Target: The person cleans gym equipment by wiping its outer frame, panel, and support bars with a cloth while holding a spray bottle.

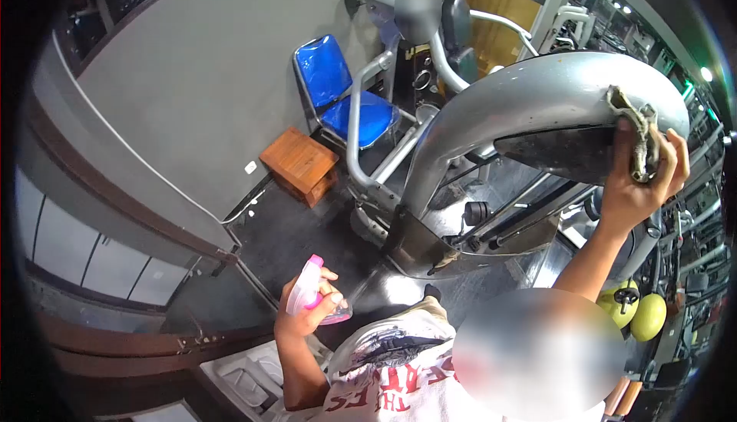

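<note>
Fingers (672,157) of a person's right hand (639,191) are gripping a folded, grayish cloth (642,142), the thumb lying along one side and the other fingers bending along the opposite side. The cloth is sitting near the far right of a gym machine's curved silver frame (530,88), apparently touching it where the arch is bending downward. Its long axis is running nearly up and down the view, its upper end leaning left and its lower end tucking toward the palm.

Lower down, the left hand (301,318) is wrapping its fingers around a spray bottle (309,287) with a pink head, holding it well apart from the machine. The head is pointing up the view, away from the person's shirt (399,391), while the clear body is slanting down to the right, the hand covering part of it.

The frame's outer edge is curving past the cloth, and a dark panel (560,153) is sitting just beneath the arch. Dark floor (284,238) is stretching between bottle and machine, leaving the left hand room. A blue chair (357,115) and a wooden box (299,153) are standing near the gray wall (230,61).
</note>
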Demonstrator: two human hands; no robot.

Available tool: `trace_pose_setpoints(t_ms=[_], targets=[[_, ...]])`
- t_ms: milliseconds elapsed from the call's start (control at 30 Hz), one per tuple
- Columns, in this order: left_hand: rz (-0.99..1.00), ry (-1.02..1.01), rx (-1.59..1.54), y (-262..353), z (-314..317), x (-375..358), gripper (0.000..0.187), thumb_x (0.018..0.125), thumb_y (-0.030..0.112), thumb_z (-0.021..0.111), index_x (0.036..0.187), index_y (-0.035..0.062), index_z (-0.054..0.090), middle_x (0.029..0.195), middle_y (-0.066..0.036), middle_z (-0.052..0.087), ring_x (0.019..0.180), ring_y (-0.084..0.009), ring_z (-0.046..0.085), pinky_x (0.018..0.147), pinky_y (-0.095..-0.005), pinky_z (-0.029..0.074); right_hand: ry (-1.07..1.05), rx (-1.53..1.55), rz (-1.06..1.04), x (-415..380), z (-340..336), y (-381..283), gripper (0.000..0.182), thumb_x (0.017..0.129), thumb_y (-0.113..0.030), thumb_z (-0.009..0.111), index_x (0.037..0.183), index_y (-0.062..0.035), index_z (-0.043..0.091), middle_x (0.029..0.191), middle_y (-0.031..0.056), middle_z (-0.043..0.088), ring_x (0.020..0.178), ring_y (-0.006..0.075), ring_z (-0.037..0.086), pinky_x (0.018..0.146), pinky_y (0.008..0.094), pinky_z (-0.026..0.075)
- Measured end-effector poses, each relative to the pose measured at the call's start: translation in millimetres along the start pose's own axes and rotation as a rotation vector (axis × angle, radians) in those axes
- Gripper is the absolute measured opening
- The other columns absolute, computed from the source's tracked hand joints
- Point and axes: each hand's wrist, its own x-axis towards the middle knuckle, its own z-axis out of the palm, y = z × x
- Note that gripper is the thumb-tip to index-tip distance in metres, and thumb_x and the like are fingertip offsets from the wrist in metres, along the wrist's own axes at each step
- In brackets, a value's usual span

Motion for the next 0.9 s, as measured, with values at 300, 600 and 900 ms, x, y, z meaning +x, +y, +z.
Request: trace_pose_setpoints(t_ms=[300, 600, 900], targets=[[-0.097, 0.005, -0.090, 6, 5, 17, 0.029, 0.084, 0.001, 0.071, 0.110, -0.0048, 0.061, 0.073, -0.008, 0.070, 0.066, -0.0132, 0.065, 0.068, -0.0286, 0.053, -0.079, 0.219, 0.311, -20, -22, 23, 0.016, 0.102, -0.003, 0.057, 0.115, 0.0045, 0.061, 0.125, 0.0141, 0.067, 0.113, 0.0230, 0.063, 0.101, 0.0335, 0.047], [-0.027, -0.088, -0.120, 13, 14, 37, 0.028, 0.086, -0.003, 0.070, 0.111, -0.0065, 0.060, 0.073, -0.008, 0.069, 0.068, -0.0141, 0.066, 0.069, -0.0300, 0.053, 0.013, 0.478, 0.771, -34, -48, 63, 0.028, 0.108, -0.021, 0.055, 0.126, -0.0006, 0.059, 0.114, 0.0090, 0.067, 0.100, 0.0131, 0.062, 0.085, 0.0296, 0.052], [0.034, -0.265, -0.108, 41, 46, 74, 0.030, 0.089, 0.001, 0.072, 0.114, -0.0072, 0.058, 0.074, -0.007, 0.068, 0.074, -0.0147, 0.069, 0.071, -0.0295, 0.054, -0.054, -0.046, 0.102, -31, -4, 17, 0.027, 0.080, 0.001, 0.077, 0.106, -0.0051, 0.074, 0.109, 0.0121, 0.065, 0.103, 0.0297, 0.061, 0.095, 0.0376, 0.047]])
